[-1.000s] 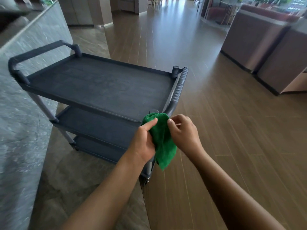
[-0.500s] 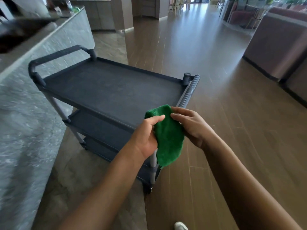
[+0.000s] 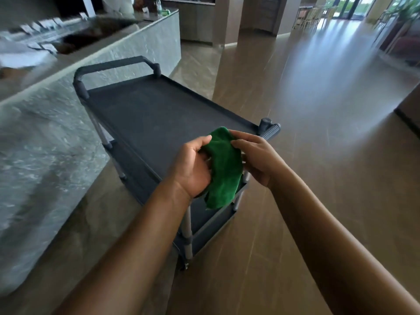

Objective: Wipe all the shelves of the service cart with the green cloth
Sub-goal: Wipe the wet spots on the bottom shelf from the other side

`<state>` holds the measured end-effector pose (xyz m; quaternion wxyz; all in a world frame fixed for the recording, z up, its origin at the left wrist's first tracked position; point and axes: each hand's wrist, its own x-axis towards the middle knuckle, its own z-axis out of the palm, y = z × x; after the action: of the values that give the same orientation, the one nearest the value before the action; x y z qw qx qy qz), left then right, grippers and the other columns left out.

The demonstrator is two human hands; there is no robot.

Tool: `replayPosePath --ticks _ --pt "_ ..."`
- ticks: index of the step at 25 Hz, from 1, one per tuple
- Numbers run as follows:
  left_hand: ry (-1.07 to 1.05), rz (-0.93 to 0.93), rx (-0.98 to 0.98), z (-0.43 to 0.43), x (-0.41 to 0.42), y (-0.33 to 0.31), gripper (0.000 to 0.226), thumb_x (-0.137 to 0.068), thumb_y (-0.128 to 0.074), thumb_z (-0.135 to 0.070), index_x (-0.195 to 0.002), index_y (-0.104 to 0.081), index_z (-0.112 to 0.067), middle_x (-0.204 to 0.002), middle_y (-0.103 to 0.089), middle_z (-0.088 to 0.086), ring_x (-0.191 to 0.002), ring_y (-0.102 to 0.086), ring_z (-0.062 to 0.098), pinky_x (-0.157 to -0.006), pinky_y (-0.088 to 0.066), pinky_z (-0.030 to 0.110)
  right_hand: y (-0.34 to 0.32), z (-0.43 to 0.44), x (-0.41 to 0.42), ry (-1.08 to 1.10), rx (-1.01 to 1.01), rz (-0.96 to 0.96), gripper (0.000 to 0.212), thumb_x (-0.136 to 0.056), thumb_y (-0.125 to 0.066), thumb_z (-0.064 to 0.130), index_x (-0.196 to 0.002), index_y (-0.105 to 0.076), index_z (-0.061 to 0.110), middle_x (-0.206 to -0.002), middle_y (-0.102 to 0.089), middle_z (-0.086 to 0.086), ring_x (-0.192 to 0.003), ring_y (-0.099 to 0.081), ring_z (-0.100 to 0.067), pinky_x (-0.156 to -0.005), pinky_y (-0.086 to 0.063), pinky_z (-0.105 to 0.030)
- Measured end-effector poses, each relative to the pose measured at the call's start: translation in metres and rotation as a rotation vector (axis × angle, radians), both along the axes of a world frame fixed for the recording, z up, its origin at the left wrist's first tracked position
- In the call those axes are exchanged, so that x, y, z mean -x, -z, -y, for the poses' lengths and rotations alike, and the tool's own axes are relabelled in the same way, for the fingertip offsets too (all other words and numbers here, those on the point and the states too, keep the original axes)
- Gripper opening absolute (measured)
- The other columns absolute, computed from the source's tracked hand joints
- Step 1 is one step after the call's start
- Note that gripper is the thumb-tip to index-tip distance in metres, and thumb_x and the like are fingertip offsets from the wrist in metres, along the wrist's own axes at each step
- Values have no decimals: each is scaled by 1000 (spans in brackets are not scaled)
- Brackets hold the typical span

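A dark grey three-shelf service cart [image 3: 145, 114] stands in front of me, its bare top shelf stretching away to a handle at the far end. Above the cart's near right corner, both hands hold the green cloth [image 3: 223, 169]. My left hand [image 3: 193, 164] grips the cloth's left side with curled fingers. From the right, my right hand [image 3: 256, 155] pinches its upper edge. The cloth hangs down in folds over the near corner post. The two lower shelves [image 3: 211, 217] show only at their near edge.
A long grey stone counter [image 3: 56, 123] runs along the cart's left side, with blurred items on top. Brown wood-look floor [image 3: 318, 133] spreads to the right and ahead. A dark cabinet edge [image 3: 409, 110] sits far right.
My view swung left and nearer, so the cart now runs lengthwise away from me. Both hands lifted the cloth over the top shelf's near corner and regripped it.
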<state>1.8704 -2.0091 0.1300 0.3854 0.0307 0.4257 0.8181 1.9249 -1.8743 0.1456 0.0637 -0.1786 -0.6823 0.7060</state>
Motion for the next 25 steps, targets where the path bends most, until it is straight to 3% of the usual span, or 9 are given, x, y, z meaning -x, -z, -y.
replayPosePath --ticks 4,8,12,16,19,21,23,25 --pt "-68 18 37 -22 4 -1 30 -95 -46 -24 -111 -64 -6 -106 -68 14 -102 -62 28 -99 -46 44 3 -18 7 -5 36 -35 35 -95 -44 6 -96 -69 31 -86 -74 5 -78 -71 -10 -64 -56 -25" --pt "-76 75 101 -28 4 16 24 -95 -43 -16 -94 -63 -4 -74 -70 10 -65 -67 19 -64 -54 28 25 -23 13 2 26 77 34 -95 -45 6 -102 -68 30 -97 -72 -2 -90 -69 -18 -77 -58 -37" --pt "-98 120 254 -27 1 37 22 -93 -43 -14 -85 -62 -7 -71 -68 7 -70 -60 20 -64 -47 30 49 -27 14 -5 -21 171 32 -95 -46 6 -110 -68 24 -95 -71 -2 -87 -69 -20 -77 -58 -40" --pt "-110 85 328 -21 2 52 23 -95 -39 -6 -86 -60 -7 -84 -65 11 -77 -61 22 -68 -50 32 63 -30 18 0 -156 177 31 -95 -48 5 -117 -66 16 -88 -69 1 -77 -68 -13 -66 -59 -28" --pt "-142 35 393 -19 5 58 20 -94 -39 1 -87 -57 -5 -82 -65 14 -72 -64 23 -63 -53 33 73 -31 22 21 -287 176 29 -93 -51 4 -114 -68 14 -102 -69 -6 -90 -67 -20 -82 -57 -34" --pt "-182 8 439 -20 8 61 15 -93 -42 3 -99 -48 -9 -84 -62 13 -71 -63 23 -61 -54 34 79 -32 27 45 -375 156 28 -90 -55 4 -112 -69 14 -103 -68 -3 -96 -64 -20 -88 -54 -35" --pt "-208 -32 505 -22 13 67 34 -91 -47 5 -115 -36 -17 -89 -58 12 -76 -61 23 -65 -54 34 83 -33 33 60 -471 138 27 -88 -59 5 -111 -70 15 -103 -68 -1 -96 -63 -16 -87 -53 -31" --pt "-188 -104 600 -22 17 71 39 -87 -51 6 -121 -42 -12 -90 -57 13 -79 -60 23 -67 -54 33 87 -33 37 76 -518 116 28 -85 -62 4 -110 -69 15 -102 -67 1 -93 -61 -11 -82 -51 -26"
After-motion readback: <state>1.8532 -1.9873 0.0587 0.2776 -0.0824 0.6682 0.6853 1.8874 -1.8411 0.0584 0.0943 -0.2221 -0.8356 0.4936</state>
